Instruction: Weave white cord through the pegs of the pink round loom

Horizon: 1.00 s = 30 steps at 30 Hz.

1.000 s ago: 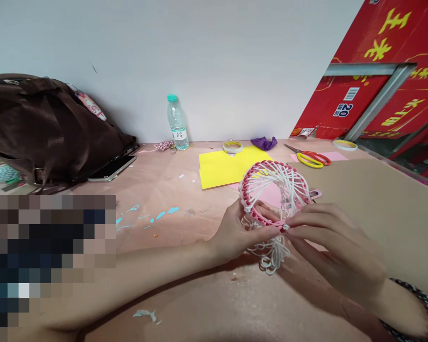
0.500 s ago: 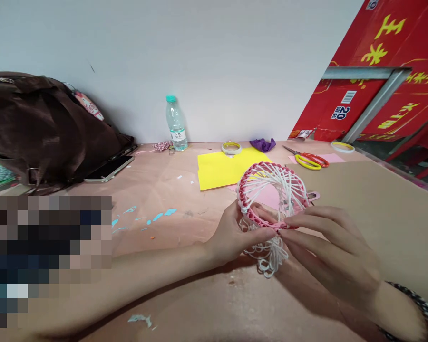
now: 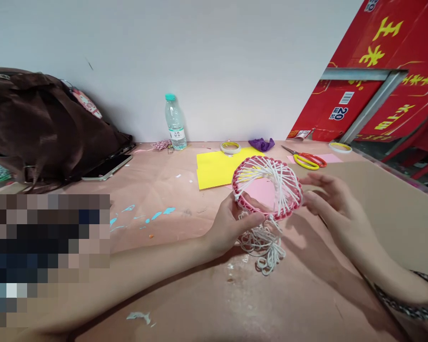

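Observation:
A pink-wrapped ring (image 3: 248,205) strung with white cord tilts above the table. Fingers and thumb of my left hand (image 3: 231,223) grip its lower left rim. Strands of white cord (image 3: 269,251) hang in a looped bundle beneath it. My right hand (image 3: 337,209) is at the ring's right edge, thumb and fingers curved and apart; whether the fingertips touch the rim is unclear. A dark beaded bracelet (image 3: 410,299) circles the right wrist.
Yellow paper (image 3: 210,171), a tape roll (image 3: 230,147), purple cloth (image 3: 261,144) and scissors (image 3: 305,161) lie behind the ring. A bottle (image 3: 176,123) stands by the wall. A brown bag (image 3: 46,123) and a phone (image 3: 107,167) are left; brown board (image 3: 388,204) is right.
My right hand has left the ring's lower rim, moved right and up, and its fingers have spread. The ring has shifted slightly left and up in my left hand.

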Tool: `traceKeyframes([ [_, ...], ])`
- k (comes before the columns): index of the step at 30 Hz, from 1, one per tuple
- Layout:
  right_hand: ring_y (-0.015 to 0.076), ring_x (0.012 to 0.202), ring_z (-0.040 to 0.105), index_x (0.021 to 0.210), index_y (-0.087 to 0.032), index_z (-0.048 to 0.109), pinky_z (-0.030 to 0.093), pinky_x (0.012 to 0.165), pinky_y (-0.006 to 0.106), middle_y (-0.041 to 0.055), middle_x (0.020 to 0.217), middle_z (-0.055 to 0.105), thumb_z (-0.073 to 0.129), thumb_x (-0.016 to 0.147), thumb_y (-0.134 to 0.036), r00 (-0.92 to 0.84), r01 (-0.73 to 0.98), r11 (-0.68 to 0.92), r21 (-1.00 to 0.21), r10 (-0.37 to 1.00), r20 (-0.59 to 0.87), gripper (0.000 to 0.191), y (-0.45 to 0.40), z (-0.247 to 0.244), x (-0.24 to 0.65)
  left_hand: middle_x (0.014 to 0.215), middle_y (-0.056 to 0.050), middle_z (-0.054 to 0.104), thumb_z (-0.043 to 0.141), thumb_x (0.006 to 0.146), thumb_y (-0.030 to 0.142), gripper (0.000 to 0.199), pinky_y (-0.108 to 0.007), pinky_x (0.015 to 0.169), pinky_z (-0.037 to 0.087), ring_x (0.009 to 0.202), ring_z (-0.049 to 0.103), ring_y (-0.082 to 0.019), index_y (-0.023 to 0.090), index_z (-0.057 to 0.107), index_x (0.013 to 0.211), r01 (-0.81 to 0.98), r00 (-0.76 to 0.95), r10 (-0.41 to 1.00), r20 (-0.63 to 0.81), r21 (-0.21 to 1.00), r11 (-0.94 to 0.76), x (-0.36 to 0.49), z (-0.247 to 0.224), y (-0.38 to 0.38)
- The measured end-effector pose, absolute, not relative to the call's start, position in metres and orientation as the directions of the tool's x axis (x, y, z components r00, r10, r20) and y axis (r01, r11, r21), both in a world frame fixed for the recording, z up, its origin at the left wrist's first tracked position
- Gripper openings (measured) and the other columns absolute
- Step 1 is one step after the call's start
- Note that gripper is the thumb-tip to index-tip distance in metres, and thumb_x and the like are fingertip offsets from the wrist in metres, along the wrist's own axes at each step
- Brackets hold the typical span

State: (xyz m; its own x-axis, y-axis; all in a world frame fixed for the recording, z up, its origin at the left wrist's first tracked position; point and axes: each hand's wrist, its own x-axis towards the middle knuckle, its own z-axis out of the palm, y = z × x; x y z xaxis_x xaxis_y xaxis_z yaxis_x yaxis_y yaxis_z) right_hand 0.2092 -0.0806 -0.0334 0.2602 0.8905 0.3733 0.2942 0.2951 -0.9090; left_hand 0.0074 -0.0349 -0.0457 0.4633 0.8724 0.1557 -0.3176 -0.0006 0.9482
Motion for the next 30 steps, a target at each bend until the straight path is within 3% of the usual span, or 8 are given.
traceKeyframes([
  [3,0.0089,0.057,0.052,0.094,-0.020,0.065,0.042,0.048,0.019,0.0024,0.075,0.060,0.070,0.075,-0.047,0.081,-0.071,-0.015,-0.997,0.996,-0.021,0.033,-0.072,-0.037,0.217,0.080,-0.003,0.067,0.078,0.063,0.034,0.034,-0.032,0.080,0.046,0.081,0.062,-0.017,0.015,0.056,0.080,-0.288,0.489,0.853,0.180,0.957,-0.037,0.005,-0.046,-0.034],
  [6,0.0081,0.056,0.054,0.082,-0.019,0.067,0.043,0.049,0.017,0.0014,0.068,0.061,0.075,0.071,-0.046,-0.047,-0.233,-0.163,-0.959,0.987,-0.156,0.029,-0.071,-0.037,0.219,0.084,-0.005,0.067,0.077,0.063,0.039,0.038,-0.032,0.076,0.047,0.080,0.062,-0.018,0.015,0.059,0.085,-0.260,0.550,0.810,0.205,0.963,-0.067,0.002,-0.050,-0.030],
  [10,0.0084,0.059,0.057,0.085,-0.021,0.068,0.044,0.050,0.016,0.0022,0.075,0.065,0.076,0.072,-0.042,-0.026,-0.306,-0.161,-0.938,0.987,-0.161,0.026,-0.074,-0.032,0.218,0.096,-0.007,0.067,0.075,0.067,0.033,0.029,-0.035,0.085,0.046,0.093,0.061,-0.021,0.017,0.065,0.089,-0.124,0.531,0.774,0.345,0.935,-0.331,0.001,-0.055,-0.023],
  [13,0.0073,0.058,0.054,0.084,-0.020,0.070,0.043,0.049,0.015,0.0022,0.073,0.064,0.076,0.072,-0.044,-0.037,-0.284,-0.170,-0.944,0.985,-0.167,0.027,-0.074,-0.032,0.219,0.092,-0.005,0.069,0.067,0.076,0.028,0.009,-0.035,0.090,0.044,0.099,0.060,-0.020,0.020,0.069,0.080,-0.006,0.519,0.705,0.482,0.828,-0.561,0.001,-0.056,-0.022],
  [15,0.0062,0.054,0.050,0.080,-0.020,0.070,0.041,0.048,0.015,0.0006,0.066,0.060,0.076,0.072,-0.044,-0.031,-0.289,-0.169,-0.942,0.985,-0.167,0.026,-0.073,-0.033,0.220,0.089,-0.005,0.070,0.063,0.079,0.027,0.009,-0.035,0.088,0.046,0.098,0.061,-0.020,0.021,0.070,0.079,0.022,0.539,0.659,0.525,0.773,-0.634,0.000,-0.054,-0.023],
  [20,0.0067,0.056,0.048,0.083,-0.020,0.071,0.040,0.049,0.016,0.0014,0.070,0.060,0.077,0.070,-0.041,-0.034,-0.299,-0.165,-0.940,0.986,-0.162,0.025,-0.072,-0.034,0.218,0.092,-0.006,0.071,0.070,0.074,0.031,0.013,-0.034,0.084,0.048,0.093,0.062,-0.020,0.019,0.071,0.080,0.043,0.537,0.638,0.552,0.737,-0.674,-0.001,-0.052,-0.027],
  [25,0.0055,0.047,0.038,0.065,-0.018,0.065,0.030,0.040,0.014,-0.0024,0.053,0.047,0.077,0.068,-0.041,-0.013,-0.362,-0.171,-0.916,0.984,-0.178,0.027,-0.076,-0.028,0.211,0.092,-0.006,0.070,0.063,0.080,0.023,0.007,-0.032,0.083,0.047,0.091,0.061,-0.017,0.019,0.068,0.082,0.051,0.496,0.651,0.574,0.730,-0.682,0.000,-0.052,-0.026],
  [30,0.0067,0.049,0.038,0.065,-0.017,0.062,0.038,0.046,0.018,-0.0027,0.056,0.045,0.077,0.066,-0.036,0.064,-0.570,-0.141,-0.810,0.974,-0.216,0.024,-0.074,-0.017,0.218,0.080,-0.003,0.066,0.062,0.081,0.022,0.005,-0.030,0.077,0.046,0.079,0.059,-0.015,0.018,0.064,0.077,0.045,0.473,0.676,0.564,0.752,-0.658,0.000,-0.050,-0.027],
])
